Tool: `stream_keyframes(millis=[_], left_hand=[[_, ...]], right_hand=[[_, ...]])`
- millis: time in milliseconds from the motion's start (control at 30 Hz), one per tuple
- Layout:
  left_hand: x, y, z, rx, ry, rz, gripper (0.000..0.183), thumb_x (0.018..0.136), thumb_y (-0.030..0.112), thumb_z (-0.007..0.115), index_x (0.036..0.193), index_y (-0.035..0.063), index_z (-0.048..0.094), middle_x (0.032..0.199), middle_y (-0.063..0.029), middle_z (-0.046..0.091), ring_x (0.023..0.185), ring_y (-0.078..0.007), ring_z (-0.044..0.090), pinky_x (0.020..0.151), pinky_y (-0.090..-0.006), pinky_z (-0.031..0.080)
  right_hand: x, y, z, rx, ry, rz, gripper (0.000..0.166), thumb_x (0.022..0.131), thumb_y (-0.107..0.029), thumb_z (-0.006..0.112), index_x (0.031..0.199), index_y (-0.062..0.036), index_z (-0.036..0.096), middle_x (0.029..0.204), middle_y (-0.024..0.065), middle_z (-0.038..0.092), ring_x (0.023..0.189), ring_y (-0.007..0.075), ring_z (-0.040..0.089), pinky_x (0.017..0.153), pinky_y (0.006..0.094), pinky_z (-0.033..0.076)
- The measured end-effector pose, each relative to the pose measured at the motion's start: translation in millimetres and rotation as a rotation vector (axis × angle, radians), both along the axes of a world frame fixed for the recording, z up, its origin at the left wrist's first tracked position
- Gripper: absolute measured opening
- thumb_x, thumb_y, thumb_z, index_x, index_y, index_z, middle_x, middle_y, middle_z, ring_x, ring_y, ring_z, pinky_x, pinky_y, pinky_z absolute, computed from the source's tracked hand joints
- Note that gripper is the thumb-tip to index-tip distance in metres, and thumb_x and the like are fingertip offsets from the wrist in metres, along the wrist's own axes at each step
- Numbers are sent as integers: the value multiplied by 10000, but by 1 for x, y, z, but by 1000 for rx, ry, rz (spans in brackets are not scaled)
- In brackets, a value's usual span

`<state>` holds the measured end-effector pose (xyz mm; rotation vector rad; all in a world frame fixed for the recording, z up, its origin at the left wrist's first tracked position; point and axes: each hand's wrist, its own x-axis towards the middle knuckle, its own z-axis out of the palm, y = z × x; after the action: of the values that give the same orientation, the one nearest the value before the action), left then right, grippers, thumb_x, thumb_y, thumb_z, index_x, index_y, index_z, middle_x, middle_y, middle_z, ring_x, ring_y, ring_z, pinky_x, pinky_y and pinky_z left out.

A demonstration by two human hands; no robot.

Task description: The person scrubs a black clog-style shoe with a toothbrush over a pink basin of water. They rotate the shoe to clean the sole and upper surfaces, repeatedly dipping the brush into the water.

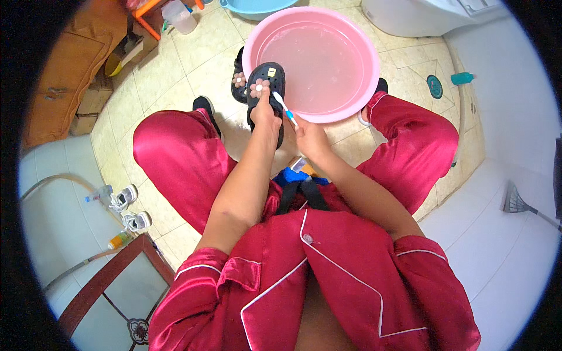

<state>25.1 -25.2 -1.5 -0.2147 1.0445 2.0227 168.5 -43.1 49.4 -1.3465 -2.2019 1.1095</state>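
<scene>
My left hand (pixel 264 113) grips a black clog (pixel 277 79) with a pink flower charm on its upper; the thumb lies against the flower. Between the fingers of my right hand (pixel 311 138) is a white and blue toothbrush (pixel 285 109), its head touching or very near the clog's side. Behind the held clog, a second black clog (pixel 238 90) with a similar flower rests by the basin. The large pink basin (pixel 373 57) holds cloudy water, and the held clog overlaps its near left rim in view.
A light blue basin (pixel 259 9) stands beyond the pink one. On the tiled floor at left are a pair of small shoes (pixel 125 197) and bottles. A green bottle (pixel 462 78) lies near a floor drain (pixel 434 86) at right. Wooden cabinet (pixel 66 66) at upper left.
</scene>
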Motion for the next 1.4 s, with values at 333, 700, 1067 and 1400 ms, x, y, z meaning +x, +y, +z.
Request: stream_keyframes(millis=[333,700,1067,1400], left_hand=[[1,-4,3,-122,-128,-106,266,901,281,570,1161,229,590,1152,143,569,1030,-46,498,789,-236,349],[-9,-5,-11,44,-171,-95,261,954,234,460,1173,128,553,1149,21,588,1096,-170,532,983,-341,408],[-12,-1,-8,-49,-188,-154,258,967,271,421,1144,143,558,1149,-16,594,1109,-189,536,988,-357,400],[-10,1,-3,-73,-199,-103,251,957,225,445,1176,165,551,1170,1,585,1100,-186,540,986,-372,407]], right_hand=[[-2,7,3,-30,-69,9,351,842,-123,469,1174,-87,577,941,246,622,879,411,597,800,484,466],[-3,38,13,47,-283,122,386,846,-114,465,1221,-131,556,876,241,623,831,396,606,744,485,475],[-8,38,10,174,-362,126,424,828,-93,473,1243,-151,535,794,228,626,738,382,618,672,500,476],[-16,46,22,78,-489,175,467,835,-110,482,1302,-125,460,928,188,628,883,358,618,764,469,489]])
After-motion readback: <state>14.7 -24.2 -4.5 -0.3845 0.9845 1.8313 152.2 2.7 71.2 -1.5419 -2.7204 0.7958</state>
